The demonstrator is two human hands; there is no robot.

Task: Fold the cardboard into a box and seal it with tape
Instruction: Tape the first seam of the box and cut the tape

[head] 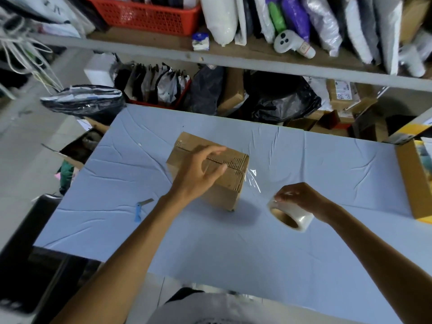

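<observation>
Brown cardboard box (235, 175) stands folded on the pale blue tablecloth (315, 160); the left hand (196, 174) lies over its top, fingers spread and loosely bent, clasping nothing. Just right of the box, the right hand (304, 197) grips a roll of clear tape (292, 217) from above, with a strip of tape (253, 182) stretched from the roll to the box's right edge. Left of the box, well apart from it, lies a blue cutter (141, 208).

A: Counting on the worktop (163, 242): one cardboard box (187, 143), one tape roll (298, 218), one blue cutter (139, 210).
B: Agreeing. Also tallying two hands, left hand (198, 176) and right hand (301, 197); noting two red baskets, upper basket (145, 17) and lower basket (149, 104), plus one white controller (289, 43).
</observation>
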